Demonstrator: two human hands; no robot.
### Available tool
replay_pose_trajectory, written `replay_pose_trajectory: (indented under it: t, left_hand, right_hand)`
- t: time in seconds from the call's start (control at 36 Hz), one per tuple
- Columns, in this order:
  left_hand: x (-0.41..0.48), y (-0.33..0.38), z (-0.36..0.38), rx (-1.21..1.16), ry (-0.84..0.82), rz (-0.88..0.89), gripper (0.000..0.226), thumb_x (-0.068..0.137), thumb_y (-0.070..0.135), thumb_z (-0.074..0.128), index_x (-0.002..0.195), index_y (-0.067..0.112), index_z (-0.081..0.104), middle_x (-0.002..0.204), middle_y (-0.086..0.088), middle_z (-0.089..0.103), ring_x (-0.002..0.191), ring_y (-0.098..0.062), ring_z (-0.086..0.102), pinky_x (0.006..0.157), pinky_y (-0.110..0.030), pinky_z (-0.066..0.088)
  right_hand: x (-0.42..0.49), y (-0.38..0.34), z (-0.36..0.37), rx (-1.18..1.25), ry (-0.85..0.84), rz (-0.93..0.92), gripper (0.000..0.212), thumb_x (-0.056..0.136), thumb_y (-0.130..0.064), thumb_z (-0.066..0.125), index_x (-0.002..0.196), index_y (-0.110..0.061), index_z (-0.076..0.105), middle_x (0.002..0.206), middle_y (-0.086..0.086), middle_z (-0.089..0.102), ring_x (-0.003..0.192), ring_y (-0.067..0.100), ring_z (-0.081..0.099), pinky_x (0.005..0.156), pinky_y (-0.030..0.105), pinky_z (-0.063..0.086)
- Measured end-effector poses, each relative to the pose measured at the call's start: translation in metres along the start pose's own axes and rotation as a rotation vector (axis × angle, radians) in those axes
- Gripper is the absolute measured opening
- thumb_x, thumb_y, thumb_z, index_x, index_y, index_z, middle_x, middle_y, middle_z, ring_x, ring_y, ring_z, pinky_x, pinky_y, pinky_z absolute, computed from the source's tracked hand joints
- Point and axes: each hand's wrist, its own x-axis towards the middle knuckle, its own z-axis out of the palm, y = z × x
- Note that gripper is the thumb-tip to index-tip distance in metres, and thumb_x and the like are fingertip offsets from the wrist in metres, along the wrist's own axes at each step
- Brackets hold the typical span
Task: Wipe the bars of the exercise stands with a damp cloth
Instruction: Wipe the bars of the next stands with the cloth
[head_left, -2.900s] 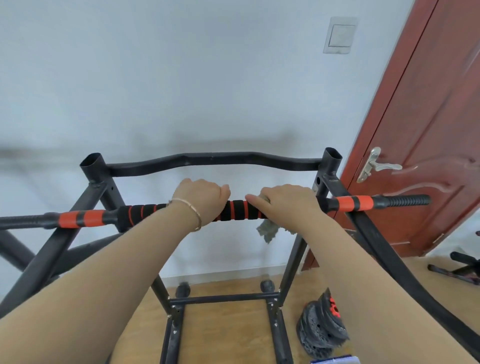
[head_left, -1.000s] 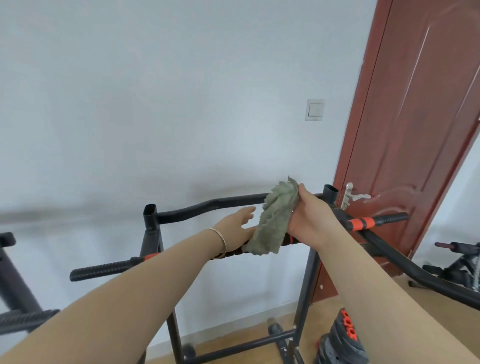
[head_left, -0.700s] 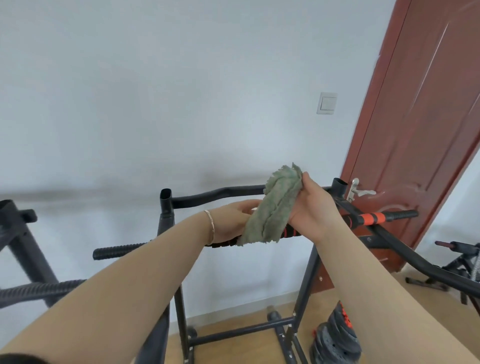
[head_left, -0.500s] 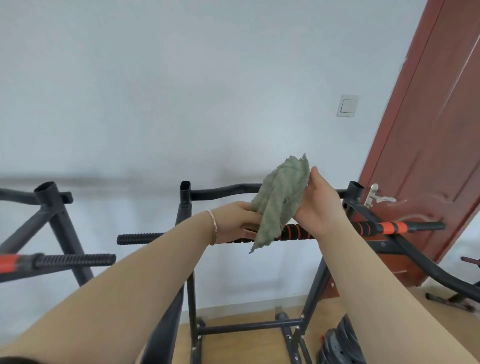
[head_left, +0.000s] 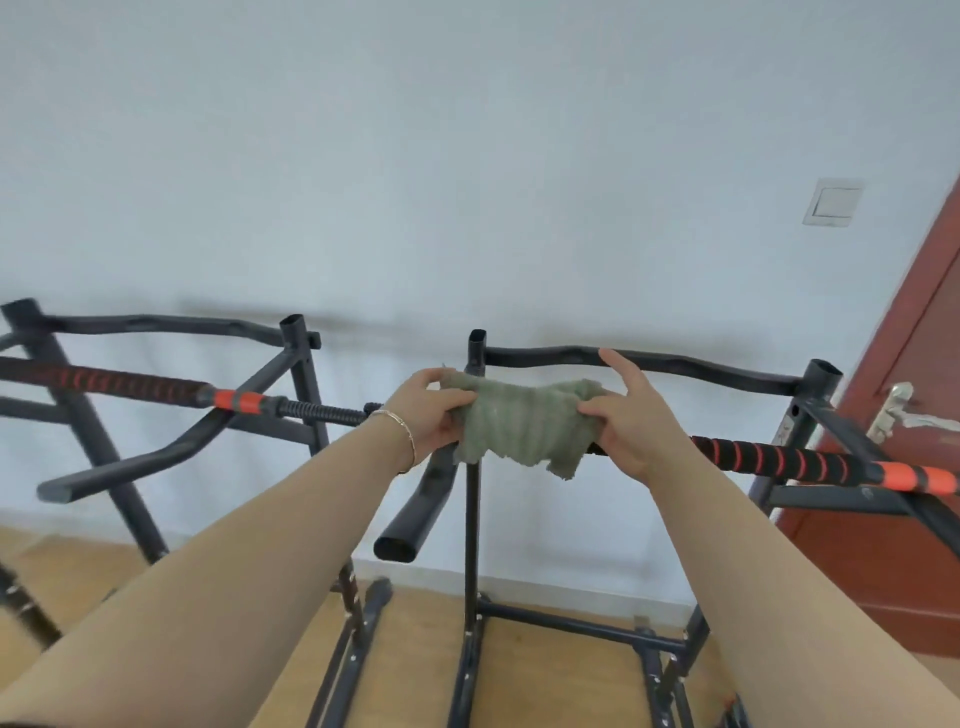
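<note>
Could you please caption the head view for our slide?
Left hand and right hand hold a green ribbed cloth spread in front of a black-and-orange foam-gripped exercise bar.

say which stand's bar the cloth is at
The right stand's bar, beside the door; left hand and right hand hold the cloth in front of it.

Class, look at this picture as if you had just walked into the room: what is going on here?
A person is wiping down exercise stands. The left hand grips one end of a green cloth and the right hand pinches the other, spreading it between them. The cloth hangs in front of the black-and-orange padded bar of the right-hand stand; whether it touches the bar cannot be told. A second stand is to the left.
</note>
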Motion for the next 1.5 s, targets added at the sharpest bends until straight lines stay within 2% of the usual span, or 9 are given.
replay_pose_trajectory:
  t: [0.31, 0.42, 0.61, 0.69, 0.75, 0.94, 1.08, 1.28, 1.5]
  left_hand:
    - [-0.078, 0.024, -0.08, 0.293, 0.205, 0.179, 0.03, 0.088, -0.009, 0.063, 0.108, 0.012, 0.07, 0.115, -0.02, 0.066, 0.096, -0.026, 0.069, 0.077, -0.029, 0.059]
    - [-0.088, 0.033, -0.107, 0.449, 0.303, 0.227, 0.029, 0.085, -0.005, 0.067, 0.101, 0.019, 0.074, 0.105, -0.013, 0.07, 0.095, -0.027, 0.069, 0.078, -0.025, 0.057]
    - [-0.082, 0.051, -0.155, 0.712, 0.483, 0.322, 0.021, 0.087, 0.014, 0.069, 0.104, 0.025, 0.073, 0.097, 0.004, 0.068, 0.073, -0.007, 0.064, 0.05, -0.002, 0.04]
    - [-0.074, 0.061, -0.175, 0.757, 0.499, 0.369, 0.009, 0.089, 0.018, 0.067, 0.091, 0.026, 0.071, 0.09, 0.005, 0.07, 0.071, -0.01, 0.066, 0.053, -0.008, 0.043]
    - [-0.066, 0.069, -0.188, 0.756, 0.48, 0.379, 0.01, 0.091, 0.02, 0.062, 0.087, 0.029, 0.066, 0.091, 0.002, 0.069, 0.077, -0.02, 0.068, 0.06, -0.022, 0.049]
    - [-0.034, 0.105, -0.233, 0.828, 0.372, 0.433, 0.008, 0.1, 0.025, 0.046, 0.106, 0.023, 0.053, 0.093, 0.005, 0.059, 0.08, -0.012, 0.055, 0.06, -0.023, 0.04]
    - [-0.001, 0.122, -0.256, 0.949, 0.265, 0.437, 0.011, 0.101, 0.029, 0.044, 0.109, 0.023, 0.049, 0.094, 0.002, 0.061, 0.084, -0.018, 0.057, 0.064, -0.029, 0.041]
    - [0.049, 0.116, -0.257, 0.983, 0.041, 0.401, 0.021, 0.094, 0.031, 0.06, 0.111, 0.023, 0.049, 0.088, 0.0, 0.057, 0.074, -0.016, 0.056, 0.06, -0.026, 0.041]
    - [0.087, 0.094, -0.238, 0.771, -0.194, 0.274, 0.046, 0.089, 0.03, 0.069, 0.13, 0.026, 0.05, 0.117, 0.0, 0.063, 0.099, -0.02, 0.067, 0.091, -0.038, 0.054]
  right_hand:
    - [-0.024, 0.011, 0.072, -0.305, -0.047, -0.034, 0.033, 0.091, 0.008, 0.044, 0.106, -0.009, 0.069, 0.098, 0.019, 0.067, 0.08, 0.027, 0.067, 0.072, 0.035, 0.061]
    - [-0.021, 0.011, 0.098, -0.278, -0.157, -0.022, 0.013, 0.092, -0.005, 0.065, 0.102, -0.001, 0.073, 0.101, 0.019, 0.072, 0.09, 0.028, 0.068, 0.092, 0.045, 0.059]
    - [-0.019, 0.011, 0.158, -0.877, -0.117, -0.133, 0.029, 0.088, -0.004, 0.057, 0.111, -0.02, 0.066, 0.113, 0.003, 0.061, 0.089, 0.02, 0.062, 0.072, 0.029, 0.051]
    - [-0.018, 0.008, 0.187, -1.067, -0.094, -0.207, 0.028, 0.09, -0.005, 0.049, 0.109, 0.002, 0.069, 0.114, 0.022, 0.066, 0.097, 0.039, 0.063, 0.078, 0.041, 0.055]
    - [-0.016, 0.008, 0.206, -1.115, -0.084, -0.205, 0.029, 0.086, -0.002, 0.047, 0.102, 0.006, 0.07, 0.097, 0.029, 0.065, 0.081, 0.044, 0.059, 0.064, 0.034, 0.048]
    - [-0.023, 0.013, 0.265, -1.009, 0.049, -0.267, 0.024, 0.078, 0.001, 0.046, 0.059, -0.005, 0.06, 0.061, 0.014, 0.049, 0.052, 0.021, 0.036, 0.043, 0.023, 0.028]
    - [-0.026, 0.048, 0.295, -0.834, 0.092, -0.234, 0.021, 0.095, -0.012, 0.05, 0.092, -0.024, 0.068, 0.086, -0.007, 0.068, 0.077, 0.009, 0.063, 0.056, 0.018, 0.041]
    - [-0.025, 0.125, 0.316, -0.617, 0.276, 0.007, 0.017, 0.105, -0.028, 0.045, 0.096, -0.02, 0.058, 0.083, -0.003, 0.072, 0.063, 0.012, 0.067, 0.054, 0.022, 0.047]
    - [-0.009, 0.175, 0.32, -0.434, 0.422, 0.153, 0.021, 0.106, -0.027, 0.036, 0.103, -0.018, 0.055, 0.077, -0.001, 0.075, 0.071, 0.017, 0.071, 0.066, 0.034, 0.052]
